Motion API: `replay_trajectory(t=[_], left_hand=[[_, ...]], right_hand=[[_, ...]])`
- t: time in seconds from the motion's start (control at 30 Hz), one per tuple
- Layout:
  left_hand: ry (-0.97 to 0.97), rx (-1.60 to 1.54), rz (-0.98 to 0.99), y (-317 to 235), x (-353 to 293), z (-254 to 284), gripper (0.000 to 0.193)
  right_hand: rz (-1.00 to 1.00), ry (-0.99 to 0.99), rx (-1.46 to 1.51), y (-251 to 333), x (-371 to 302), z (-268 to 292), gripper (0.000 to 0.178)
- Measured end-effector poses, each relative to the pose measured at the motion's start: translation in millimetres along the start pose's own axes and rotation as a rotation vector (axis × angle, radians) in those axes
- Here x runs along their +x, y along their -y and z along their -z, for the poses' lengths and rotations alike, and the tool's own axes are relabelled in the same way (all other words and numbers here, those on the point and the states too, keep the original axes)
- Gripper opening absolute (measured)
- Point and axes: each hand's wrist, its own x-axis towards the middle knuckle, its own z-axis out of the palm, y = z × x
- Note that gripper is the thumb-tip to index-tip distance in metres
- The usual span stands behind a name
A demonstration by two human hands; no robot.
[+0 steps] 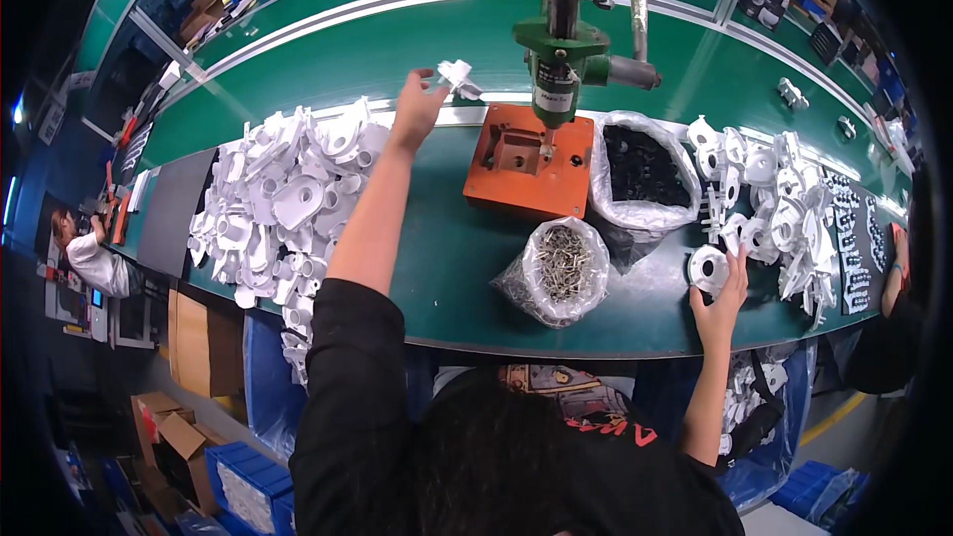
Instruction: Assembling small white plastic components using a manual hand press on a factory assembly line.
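Observation:
My left hand (418,111) reaches over the far side of the bench, its thumb and fingers apart. A small white plastic part (458,77) is just beyond the fingertips; I cannot tell whether they still touch. On the right, my right hand (723,296) curls its thumb and fingers round the edge of a round white plastic part (701,279) with a dark centre hole. Between the hands, an orange fixture block (524,189) sits under the green press head (556,74). No hand is at the fixture.
A big heap of white plastic parts (288,194) lies left, another heap (784,203) right. Near the fixture stand a bag of metal screws or pins (563,273) and a bag of black pieces (643,174). Another person's arm (895,273) is at far right; one person (94,258) is far left.

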Motion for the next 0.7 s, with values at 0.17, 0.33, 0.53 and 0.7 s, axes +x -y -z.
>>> replay_trajectory(t=[0.17,0.33,0.53,0.7], left_hand=[[-0.04,1.046,-0.289,26.6,-18.8,49.2,0.055],[0.171,1.272,-0.154,29.5,-40.6,65.6,0.052],[0.008,1.104,-0.254,51.7,-31.0,75.2,0.047],[-0.07,0.864,-0.315,11.4,-36.9,79.4,0.045]], right_hand=[[0.015,0.07,0.066,-0.2,1.6,4.3,0.07],[-0.008,0.083,0.019,0.5,-0.2,4.8,0.067],[0.014,0.073,0.019,-0.6,-0.2,2.1,0.071],[-0.041,0.075,0.062,-1.5,-1.0,3.1,0.069]])
